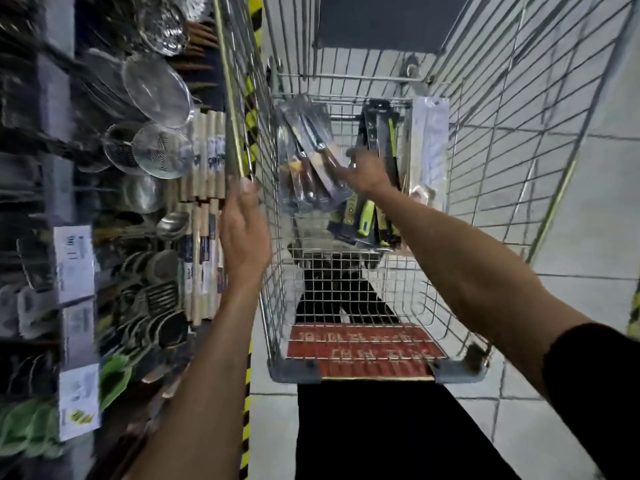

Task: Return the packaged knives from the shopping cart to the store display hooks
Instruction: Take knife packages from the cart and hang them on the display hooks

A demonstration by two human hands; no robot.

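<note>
Pale tiled shop floor (571, 209), with crowded display shelving of steel mesh strainers (157, 90), ladles and wooden-handled utensils (204, 216) along the left. Silver wire shopping cart (491, 140) standing centre, red printed panel (363, 348) at its near end. Inside, at the far end: clear-packed knives with brown wooden handles (308, 157) leaning on the left, black-carded knives with lime-green handles (375, 188) in the middle, white flat packet (431, 133) upright against the right wall. Left hand (244, 230) curled over the cart's left top rail. Right hand (362, 169) deep in the basket, touching the brown-handled packs; fingers blurred, grip impossible to judge.
</note>
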